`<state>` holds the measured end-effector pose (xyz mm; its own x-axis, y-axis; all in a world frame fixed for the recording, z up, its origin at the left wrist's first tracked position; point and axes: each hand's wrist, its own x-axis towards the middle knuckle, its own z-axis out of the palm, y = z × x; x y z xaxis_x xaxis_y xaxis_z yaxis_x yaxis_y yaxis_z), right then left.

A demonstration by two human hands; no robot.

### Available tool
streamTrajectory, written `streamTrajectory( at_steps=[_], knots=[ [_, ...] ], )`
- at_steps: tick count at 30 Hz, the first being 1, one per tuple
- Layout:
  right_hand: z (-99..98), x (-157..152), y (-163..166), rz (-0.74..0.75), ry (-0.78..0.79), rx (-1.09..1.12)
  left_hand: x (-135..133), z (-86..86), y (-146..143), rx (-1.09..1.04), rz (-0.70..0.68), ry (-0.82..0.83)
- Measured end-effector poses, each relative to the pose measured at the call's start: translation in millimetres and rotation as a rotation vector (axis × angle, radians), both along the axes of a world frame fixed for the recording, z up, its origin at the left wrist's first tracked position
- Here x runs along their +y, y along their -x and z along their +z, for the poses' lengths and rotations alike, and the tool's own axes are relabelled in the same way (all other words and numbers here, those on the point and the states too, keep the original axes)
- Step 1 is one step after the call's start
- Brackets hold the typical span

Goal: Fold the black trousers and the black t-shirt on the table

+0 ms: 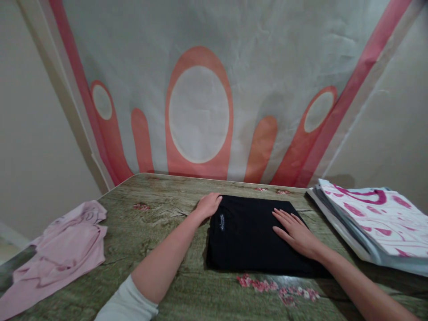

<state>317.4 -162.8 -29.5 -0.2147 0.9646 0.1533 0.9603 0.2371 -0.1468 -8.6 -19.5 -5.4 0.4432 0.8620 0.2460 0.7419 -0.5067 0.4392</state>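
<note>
A black T-shirt, folded into a flat rectangle, lies in front of me with its collar and small pale neck print toward the left. At its far left corner is my left hand, fingers bent together over the edge; the thumb side is partly hidden. My right hand rests palm down on the right part of the shirt, with its fingers stretched out and slightly apart.
A stack of folded clothes, topped by a white garment with pink print, lies on the right. A crumpled pink garment is at the left edge. The wood-patterned tabletop meets a patterned backdrop behind.
</note>
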Motion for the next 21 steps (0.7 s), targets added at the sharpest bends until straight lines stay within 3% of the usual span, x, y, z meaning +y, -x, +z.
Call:
streamTrajectory(
  at_steps=[4, 8, 12, 17, 21],
  knots=[
    [-0.3, 0.2, -0.9, 0.013, 0.007, -0.003, 21.9, -1.7, 14.8, -0.092, 0.087, -0.046],
    [3.4, 0.1, 0.6, 0.061, 0.022, -0.022, 25.6, -6.1, 15.4, -0.117, 0.057, -0.051],
    [15.2, 7.9, -0.2, 0.217, 0.058, -0.025, 24.7, -8.0, 13.4, -0.117, 0.005, -0.033],
    [33.5, 51.7, -18.3, 0.427, 0.021, -0.142, 21.7, -4.0, 16.5, -0.097, -0.072, 0.0],
    [38.9, 92.7, -33.6, 0.358, -0.111, -0.252, 13.6, 1.1, 16.5, -0.101, -0.17, 0.096]
  ],
)
